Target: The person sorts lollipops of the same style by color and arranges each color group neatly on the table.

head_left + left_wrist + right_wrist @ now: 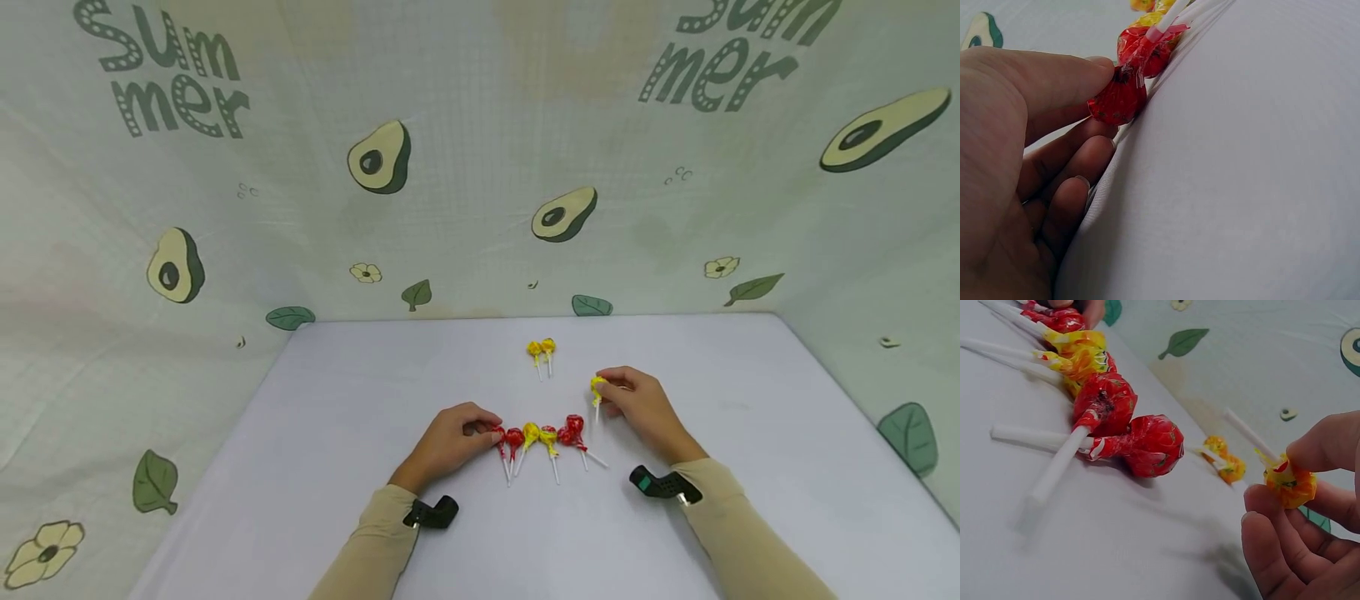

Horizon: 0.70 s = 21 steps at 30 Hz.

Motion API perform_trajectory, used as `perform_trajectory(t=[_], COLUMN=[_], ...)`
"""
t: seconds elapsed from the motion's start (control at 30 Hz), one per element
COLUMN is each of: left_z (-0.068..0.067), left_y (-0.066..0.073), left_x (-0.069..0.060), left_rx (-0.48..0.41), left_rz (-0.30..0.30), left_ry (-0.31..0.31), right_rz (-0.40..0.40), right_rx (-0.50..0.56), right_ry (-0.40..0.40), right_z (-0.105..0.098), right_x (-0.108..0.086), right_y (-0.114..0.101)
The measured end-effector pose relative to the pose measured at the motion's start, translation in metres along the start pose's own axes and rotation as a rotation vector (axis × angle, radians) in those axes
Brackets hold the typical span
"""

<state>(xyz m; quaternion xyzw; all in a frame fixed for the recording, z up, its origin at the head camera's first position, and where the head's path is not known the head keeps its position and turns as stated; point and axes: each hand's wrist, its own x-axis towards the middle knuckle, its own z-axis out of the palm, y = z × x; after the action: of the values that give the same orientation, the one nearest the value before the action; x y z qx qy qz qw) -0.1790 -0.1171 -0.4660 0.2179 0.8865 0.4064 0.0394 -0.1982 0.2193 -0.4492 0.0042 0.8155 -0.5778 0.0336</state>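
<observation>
At the left end of a row of lollipops, the left hand (pixel 456 440) pinches a red lollipop (pixel 1117 100) between thumb and fingers. The row continues rightward with another red lollipop (pixel 514 438), two yellow ones (pixel 531 433) and two red ones (pixel 574 425) lying close together, sticks toward the person. Up and right of the row, the right hand (pixel 643 408) holds a yellow lollipop (pixel 1291 485) by its wrapped head, between thumb and fingertips, clear of the others. Its stick points toward the person in the head view.
Two more yellow lollipops (pixel 548 345) lie side by side farther back on the white table (pixel 360 367). A patterned cloth (pixel 465 167) with avocados and leaves hangs behind the table. Each wrist wears a black strap device (pixel 432 512).
</observation>
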Motion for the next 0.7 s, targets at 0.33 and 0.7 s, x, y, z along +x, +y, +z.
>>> perform_trajectory(t=[0.33, 0.7], left_z=[-0.001, 0.0], left_y=[-0.002, -0.003], left_x=[-0.001, 0.0], left_rx=[-0.008, -0.019], left_rz=[0.003, 0.007], left_ry=[-0.004, 0.003], right_rz=[0.109, 0.08], right_rx=[0.175, 0.253], right_ry=[-0.046, -0.024], right_z=[0.001, -0.003], right_x=[0.014, 0.034], right_y=[-0.007, -0.018])
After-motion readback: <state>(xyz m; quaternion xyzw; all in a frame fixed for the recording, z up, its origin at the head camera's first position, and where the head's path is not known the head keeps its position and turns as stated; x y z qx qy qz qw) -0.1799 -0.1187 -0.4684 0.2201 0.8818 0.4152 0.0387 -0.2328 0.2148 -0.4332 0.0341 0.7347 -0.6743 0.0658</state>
